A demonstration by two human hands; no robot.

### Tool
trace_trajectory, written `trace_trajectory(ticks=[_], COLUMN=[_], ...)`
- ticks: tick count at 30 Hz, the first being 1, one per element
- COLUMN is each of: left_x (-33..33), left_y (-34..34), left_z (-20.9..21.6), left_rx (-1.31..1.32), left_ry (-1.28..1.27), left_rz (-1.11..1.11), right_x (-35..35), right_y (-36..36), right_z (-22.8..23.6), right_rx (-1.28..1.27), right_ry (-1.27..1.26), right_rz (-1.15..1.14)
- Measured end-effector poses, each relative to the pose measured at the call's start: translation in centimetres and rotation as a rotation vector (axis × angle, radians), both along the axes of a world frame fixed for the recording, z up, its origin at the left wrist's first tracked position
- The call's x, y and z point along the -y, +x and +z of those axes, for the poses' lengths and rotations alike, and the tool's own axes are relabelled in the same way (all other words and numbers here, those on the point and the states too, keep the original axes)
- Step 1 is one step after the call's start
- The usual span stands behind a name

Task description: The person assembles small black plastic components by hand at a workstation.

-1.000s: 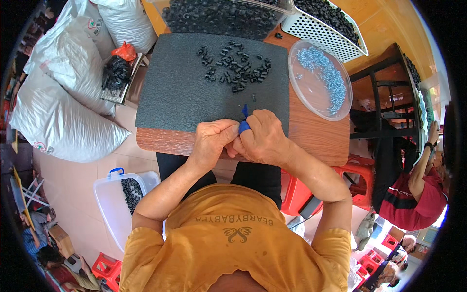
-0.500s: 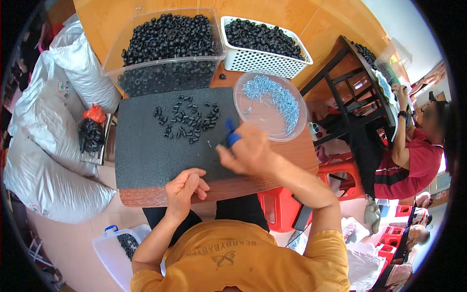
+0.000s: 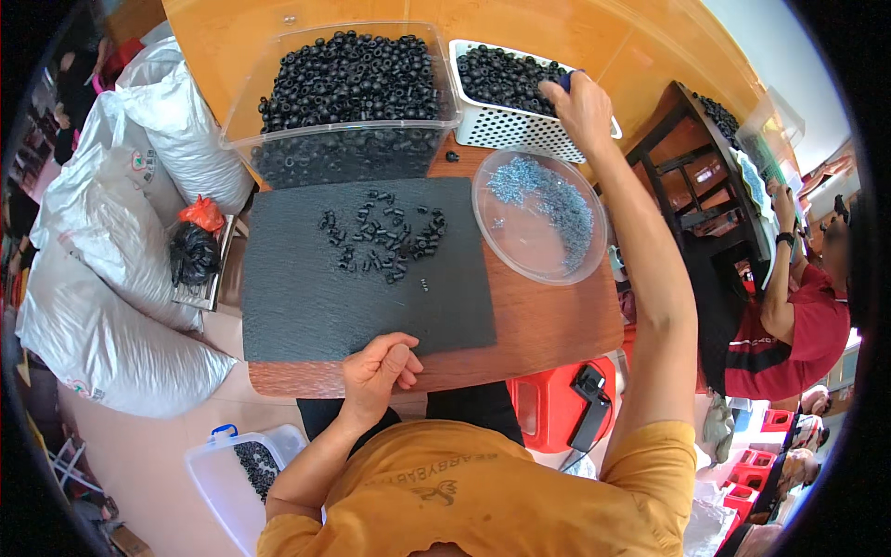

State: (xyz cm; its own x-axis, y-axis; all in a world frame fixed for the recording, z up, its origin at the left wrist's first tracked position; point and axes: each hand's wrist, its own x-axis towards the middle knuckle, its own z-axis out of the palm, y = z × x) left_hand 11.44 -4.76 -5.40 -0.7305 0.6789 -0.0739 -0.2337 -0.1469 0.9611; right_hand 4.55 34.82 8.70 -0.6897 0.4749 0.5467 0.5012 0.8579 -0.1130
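My right hand (image 3: 585,110) reaches over the white perforated basket (image 3: 520,128), its fingers at the edge of the black ring-like beads (image 3: 501,74) inside. The fingers are closed round a small blue object (image 3: 568,82), mostly hidden. At the front edge of the dark grey mat (image 3: 297,297) rests my left hand (image 3: 380,369), fingers curled and nothing visible in them. Short black tubular pieces (image 3: 390,241) are scattered on the mat. A couple of tiny silvery pieces (image 3: 424,285) lie nearby. Right of the mat, a round clear tub (image 3: 538,260) holds many small pale-blue pieces (image 3: 557,209).
A large clear bin (image 3: 348,139) of black beads stands behind the mat, with one loose bead (image 3: 452,156) beside it. White sacks (image 3: 121,316) fill the left side. A red stool (image 3: 557,404) stands below the table. At the right, a person in a red shirt (image 3: 789,348) works at another table.
My right hand has moved from the mat's right side, up and away, to the white basket. My left hand stays near the mat's front edge, its fingers more curled. The whole view has shifted slightly.
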Motion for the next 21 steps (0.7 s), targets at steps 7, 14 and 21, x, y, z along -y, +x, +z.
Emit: trace_trajectory(ticks=[7,14,21], left_x=[-0.1,-0.4,-0.4], left_y=[0.0,0.2,0.7], left_z=[0.3,0.1,0.3], left_rx=[-0.136,-0.109,-0.135], left_ry=[-0.068,-0.067,-0.114], left_rz=[-0.018,0.002,0.024], right_x=[6.7,7.0,5.8], right_y=[-0.3,-4.5,-5.9], right_z=[-9.1,-11.3,-13.1], right_rx=[0.058,0.145,0.244], right_ry=[0.129,0.13,0.14], right_rz=[0.545,0.487,0.433])
